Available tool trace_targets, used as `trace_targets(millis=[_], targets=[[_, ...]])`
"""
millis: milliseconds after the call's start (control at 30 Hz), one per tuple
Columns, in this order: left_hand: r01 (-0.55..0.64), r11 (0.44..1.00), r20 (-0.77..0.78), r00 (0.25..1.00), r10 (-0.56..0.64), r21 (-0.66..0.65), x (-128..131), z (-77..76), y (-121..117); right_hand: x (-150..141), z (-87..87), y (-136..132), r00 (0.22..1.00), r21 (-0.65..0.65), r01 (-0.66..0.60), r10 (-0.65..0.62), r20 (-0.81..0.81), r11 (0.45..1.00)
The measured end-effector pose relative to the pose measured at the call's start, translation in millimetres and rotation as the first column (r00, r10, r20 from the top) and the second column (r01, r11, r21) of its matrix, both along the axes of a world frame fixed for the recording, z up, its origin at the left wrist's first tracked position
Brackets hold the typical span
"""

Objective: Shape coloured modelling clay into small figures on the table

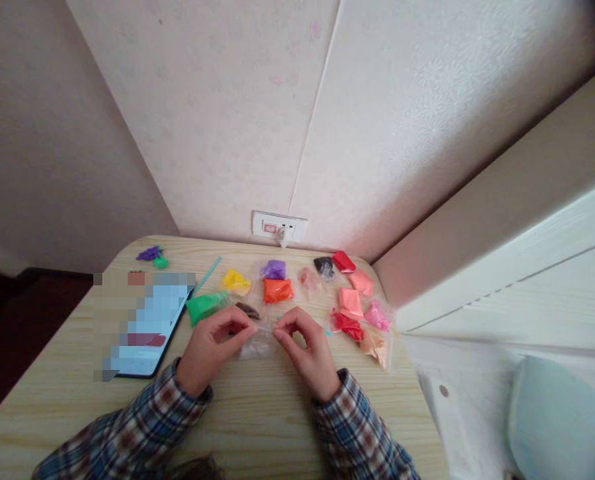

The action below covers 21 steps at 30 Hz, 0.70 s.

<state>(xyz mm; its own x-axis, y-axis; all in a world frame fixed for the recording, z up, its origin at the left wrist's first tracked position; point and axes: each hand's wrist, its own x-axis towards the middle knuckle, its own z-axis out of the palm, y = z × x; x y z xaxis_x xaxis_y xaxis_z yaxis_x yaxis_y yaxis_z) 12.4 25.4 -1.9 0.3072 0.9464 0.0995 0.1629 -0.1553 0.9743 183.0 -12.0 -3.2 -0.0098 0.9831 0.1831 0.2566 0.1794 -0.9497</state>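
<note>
My left hand point(211, 345) and my right hand point(307, 347) face each other over the table, each closed in a pinch. Between their fingertips stretches the top edge of a small clear plastic bag point(255, 349) with something whitish in it. A brown bag point(248, 310) lies just behind my left fingers, partly hidden. Beside that hand is a green clay bag point(204, 308). Farther back are a yellow bag point(236, 282), an orange bag point(278, 291) and a purple bag point(274, 269).
Several red, pink, peach and black bags point(350, 303) lie at the right. A tablet point(150, 340), partly pixelated, is on the left, near a thin blue-green stick point(208, 276). Purple grapes of clay point(149, 253) sit in the far left corner. Behind is a wall socket point(279, 227).
</note>
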Motion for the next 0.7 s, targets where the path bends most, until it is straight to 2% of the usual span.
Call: trace_targets(millis=[233, 333, 467, 700], targets=[[0.067, 0.994, -0.032, 0.997, -0.065, 0.087, -1.1, -3.1, -1.9, 0.1, -4.5, 1.0, 0.998, 0.008, -0.018, 0.017, 0.053, 1.000], [0.067, 0.991, -0.044, 0.997, -0.062, 0.116, -2.7, -3.6, -1.2, -1.0, -3.7, 0.9, 0.998, 0.021, -0.024, 0.023, 0.051, 0.999], [0.125, 0.978, -0.092, 0.990, -0.111, 0.164, -1.0, -1.9, -2.4, -2.6, -1.0, 0.3, 0.996, 0.052, -0.064, 0.061, 0.066, 0.997], [0.109, 0.969, -0.160, 0.984, -0.074, 0.223, 2.6, -2.4, -6.0, -3.1, -0.1, -1.6, 0.996, 0.089, -0.042, 0.035, 0.080, 0.995]])
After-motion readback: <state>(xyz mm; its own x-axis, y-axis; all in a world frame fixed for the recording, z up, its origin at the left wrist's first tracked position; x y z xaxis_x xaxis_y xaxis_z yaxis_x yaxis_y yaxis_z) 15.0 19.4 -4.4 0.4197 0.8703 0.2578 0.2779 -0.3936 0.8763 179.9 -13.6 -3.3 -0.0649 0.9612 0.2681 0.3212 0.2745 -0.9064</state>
